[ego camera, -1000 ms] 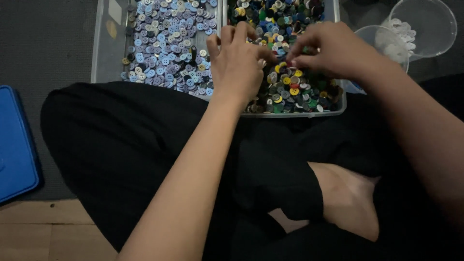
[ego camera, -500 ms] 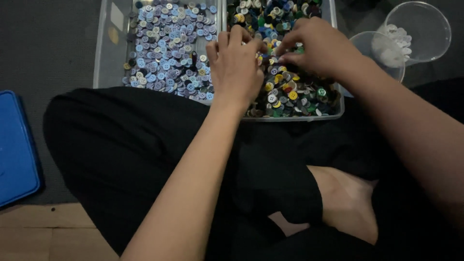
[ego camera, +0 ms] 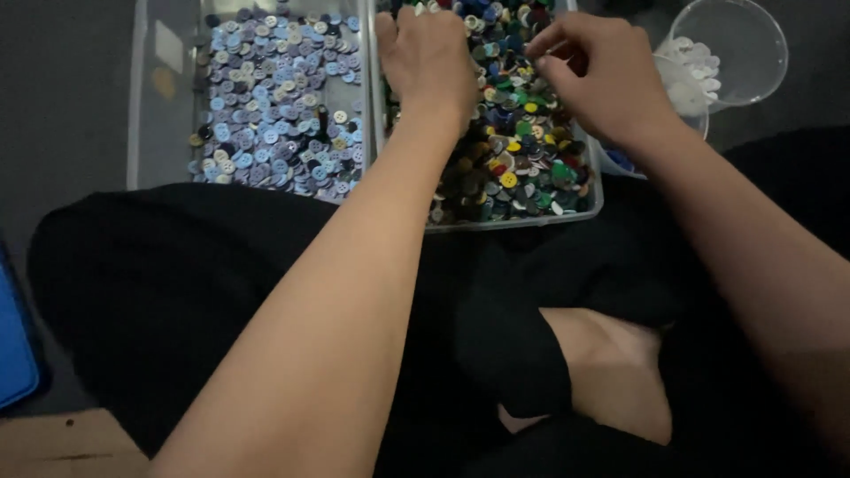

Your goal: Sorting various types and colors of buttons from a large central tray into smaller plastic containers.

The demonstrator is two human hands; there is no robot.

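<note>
A clear plastic tray [ego camera: 496, 223] lies on the floor before my lap, split by a divider. Its left compartment holds blue and lilac buttons [ego camera: 274, 115]. Its right compartment holds mixed coloured buttons [ego camera: 531, 168]. My left hand [ego camera: 427, 55] rests palm down on the mixed pile just right of the divider, with its fingertips cut off by the top edge of the view. My right hand [ego camera: 606, 80] hovers over the same pile, thumb and forefinger pinched on what looks like a small pale button [ego camera: 551, 46].
Two clear cups stand right of the tray: one with white buttons [ego camera: 699, 66], and a lower one with blue buttons [ego camera: 620, 161]. A blue lid [ego camera: 16, 354] lies at the far left. My black-clad crossed legs [ego camera: 177, 283] fill the foreground.
Both hands have moved farther up the mixed compartment. My right hand's fingers have drawn together into a pinch above the pile.
</note>
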